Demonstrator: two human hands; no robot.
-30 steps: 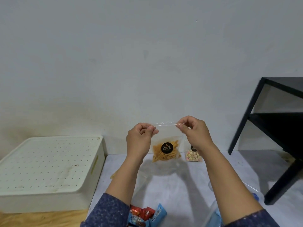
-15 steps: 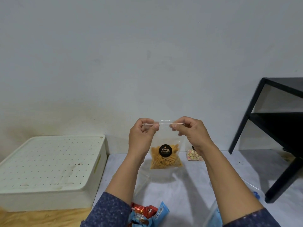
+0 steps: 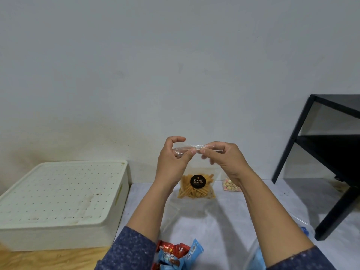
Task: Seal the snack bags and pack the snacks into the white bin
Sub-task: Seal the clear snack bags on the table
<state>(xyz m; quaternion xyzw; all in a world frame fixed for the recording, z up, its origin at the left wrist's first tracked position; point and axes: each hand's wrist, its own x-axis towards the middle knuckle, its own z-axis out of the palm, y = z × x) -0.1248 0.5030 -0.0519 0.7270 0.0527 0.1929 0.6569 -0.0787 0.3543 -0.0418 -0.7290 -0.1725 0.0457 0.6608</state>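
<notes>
Both hands pinch the bag [image 3: 196, 184] top strip: left hand [image 3: 172, 158] and right hand [image 3: 224, 160] nearly touching at centre; bag hangs below, over the table [image 3: 243, 211].

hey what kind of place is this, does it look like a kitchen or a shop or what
Probably a plain room at home, not clearly a kitchen or shop. A bare, stained white wall, a lidded white bin and a black shelf unit stand around a pale surface with loose snacks.

The right hand [image 3: 224, 158] has slid along the bag [image 3: 196, 172] top toward the left hand [image 3: 172, 158], seemingly meeting mid-seal.
</notes>
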